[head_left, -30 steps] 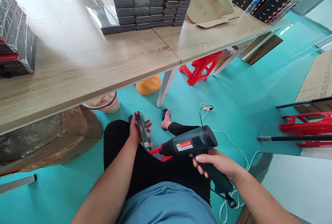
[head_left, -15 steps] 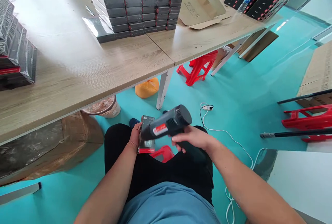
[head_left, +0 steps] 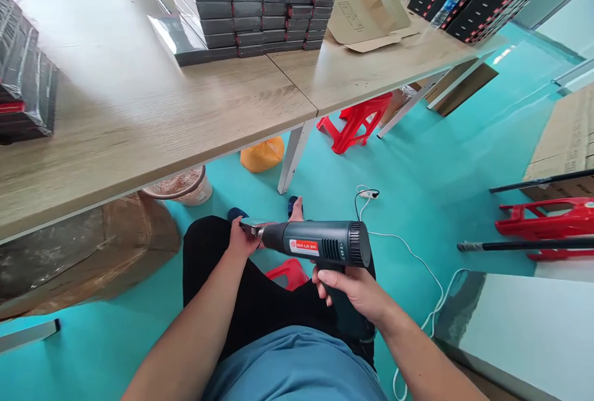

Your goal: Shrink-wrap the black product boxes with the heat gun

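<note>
My right hand (head_left: 346,286) is wrapped round the handle of a dark heat gun (head_left: 320,242) with a red label, held level over my lap. Its metal nozzle points left, at a small black box (head_left: 253,228) that I see edge-on. My left hand (head_left: 242,239) grips that box at its left end, just above my left thigh. The nozzle tip is very close to the box; whether they touch I cannot tell.
Ahead is a wooden table (head_left: 223,104) with stacked black boxes (head_left: 264,5) and an opened carton (head_left: 366,17). Beneath it stand a waste bin (head_left: 190,189), an orange bag (head_left: 262,155) and a red stool (head_left: 355,122). A white cable (head_left: 413,255) crosses the floor at right.
The box has turned from face-up to edge-on in my left hand. The heat gun has swung level and a little right, its nozzle now beside the box. The view has shifted slightly.
</note>
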A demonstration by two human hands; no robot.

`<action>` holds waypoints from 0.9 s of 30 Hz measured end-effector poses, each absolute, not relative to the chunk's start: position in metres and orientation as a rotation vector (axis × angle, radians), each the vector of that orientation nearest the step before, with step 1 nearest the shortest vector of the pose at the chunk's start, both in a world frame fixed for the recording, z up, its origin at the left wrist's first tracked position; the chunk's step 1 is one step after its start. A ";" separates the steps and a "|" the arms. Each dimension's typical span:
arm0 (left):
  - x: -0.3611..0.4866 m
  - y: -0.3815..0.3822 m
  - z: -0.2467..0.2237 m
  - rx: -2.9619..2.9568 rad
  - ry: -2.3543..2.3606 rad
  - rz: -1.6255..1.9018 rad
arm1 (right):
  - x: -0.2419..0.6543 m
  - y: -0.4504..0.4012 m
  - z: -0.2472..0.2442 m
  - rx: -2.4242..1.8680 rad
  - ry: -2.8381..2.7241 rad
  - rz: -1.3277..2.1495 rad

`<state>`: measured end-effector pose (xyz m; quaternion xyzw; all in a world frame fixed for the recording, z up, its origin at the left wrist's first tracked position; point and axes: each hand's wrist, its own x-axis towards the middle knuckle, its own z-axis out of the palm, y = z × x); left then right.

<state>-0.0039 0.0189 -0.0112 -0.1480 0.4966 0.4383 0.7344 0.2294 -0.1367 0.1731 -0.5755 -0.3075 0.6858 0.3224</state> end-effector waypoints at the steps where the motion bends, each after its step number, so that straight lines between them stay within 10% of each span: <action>1: -0.004 0.018 -0.010 -0.329 1.093 0.980 | 0.227 -0.135 0.173 -1.530 -0.820 1.741; 27: -0.003 0.017 -0.002 -0.360 1.067 1.050 | 0.242 -0.129 0.170 -1.432 -0.408 1.703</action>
